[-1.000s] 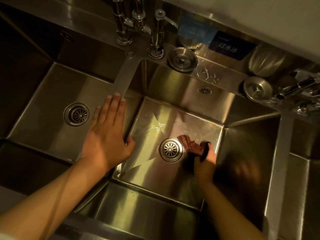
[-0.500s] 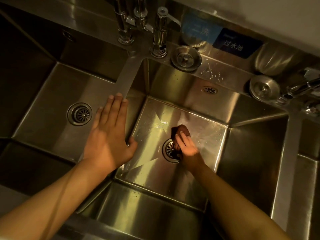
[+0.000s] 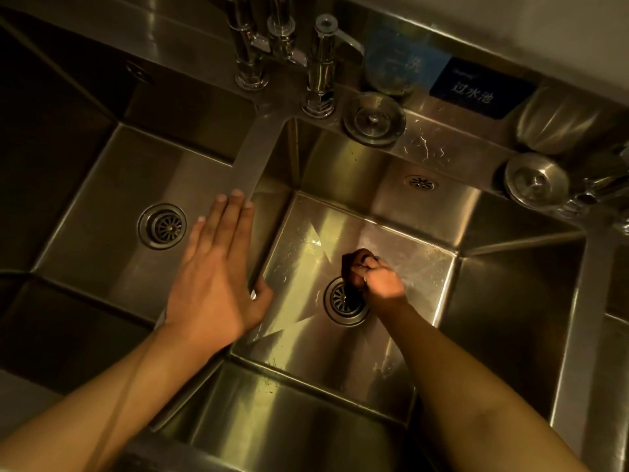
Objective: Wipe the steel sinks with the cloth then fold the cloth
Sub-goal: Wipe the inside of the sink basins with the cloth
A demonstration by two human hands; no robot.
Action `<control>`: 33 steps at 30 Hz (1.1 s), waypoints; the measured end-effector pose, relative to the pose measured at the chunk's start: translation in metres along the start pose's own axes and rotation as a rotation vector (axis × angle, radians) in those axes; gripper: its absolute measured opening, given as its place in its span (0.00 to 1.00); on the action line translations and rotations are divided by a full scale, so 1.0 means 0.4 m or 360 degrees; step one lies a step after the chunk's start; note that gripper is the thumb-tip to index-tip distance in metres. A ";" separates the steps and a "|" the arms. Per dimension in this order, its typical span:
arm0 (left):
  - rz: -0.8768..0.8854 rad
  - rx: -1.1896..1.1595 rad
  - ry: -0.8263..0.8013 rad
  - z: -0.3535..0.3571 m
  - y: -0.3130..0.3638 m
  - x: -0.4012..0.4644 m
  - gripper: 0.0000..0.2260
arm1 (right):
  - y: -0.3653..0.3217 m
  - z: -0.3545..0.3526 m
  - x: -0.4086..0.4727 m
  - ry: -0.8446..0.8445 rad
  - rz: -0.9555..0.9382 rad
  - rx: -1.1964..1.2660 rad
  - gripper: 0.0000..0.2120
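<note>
Down in the middle steel sink [image 3: 299, 342], my right hand [image 3: 381, 282] grips a bunched dark cloth [image 3: 355, 265] against the basin floor, just above the round drain [image 3: 343, 299]. The hand covers part of the cloth. My left hand [image 3: 218, 277] rests flat, fingers straight, on the steel divider [image 3: 253, 148] between the middle sink and the left sink [image 3: 102, 253]. The left sink's drain [image 3: 162, 226] lies just left of those fingers.
Chrome faucets [image 3: 318, 66] rise at the back above the divider. Two loose strainer plugs [image 3: 374, 119] [image 3: 536, 182] sit on the back ledge, beside a steel cup [image 3: 561, 120] and blue labels [image 3: 476, 86]. A third basin [image 3: 616, 301] begins at the right.
My right hand has swept the cloth from right of the drain leftward over it, then slightly back up beside it. My left hand has stayed on the divider.
</note>
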State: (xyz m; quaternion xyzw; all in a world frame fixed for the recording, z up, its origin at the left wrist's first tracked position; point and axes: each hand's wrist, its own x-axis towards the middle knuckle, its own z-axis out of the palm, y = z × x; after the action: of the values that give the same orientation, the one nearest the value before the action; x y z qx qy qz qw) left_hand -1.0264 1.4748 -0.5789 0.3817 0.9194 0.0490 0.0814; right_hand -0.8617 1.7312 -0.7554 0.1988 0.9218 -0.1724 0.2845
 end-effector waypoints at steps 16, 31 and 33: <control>0.0035 0.0075 -0.0021 -0.003 0.009 0.002 0.47 | 0.205 -0.090 -0.125 0.0388 0.0927 0.0283 0.29; 0.0068 0.0038 0.0137 0.020 0.001 0.001 0.47 | -0.031 0.018 -0.024 0.0563 0.0530 0.0659 0.32; 0.0096 0.0012 0.0172 0.020 -0.002 0.000 0.47 | -0.108 0.002 0.011 0.0644 0.0363 0.0848 0.31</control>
State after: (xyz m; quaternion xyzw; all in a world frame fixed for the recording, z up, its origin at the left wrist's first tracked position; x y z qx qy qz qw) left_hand -1.0257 1.4745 -0.5867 0.4064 0.9106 0.0686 0.0288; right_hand -0.8849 1.6947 -0.7500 0.3980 0.8541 -0.3309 0.0517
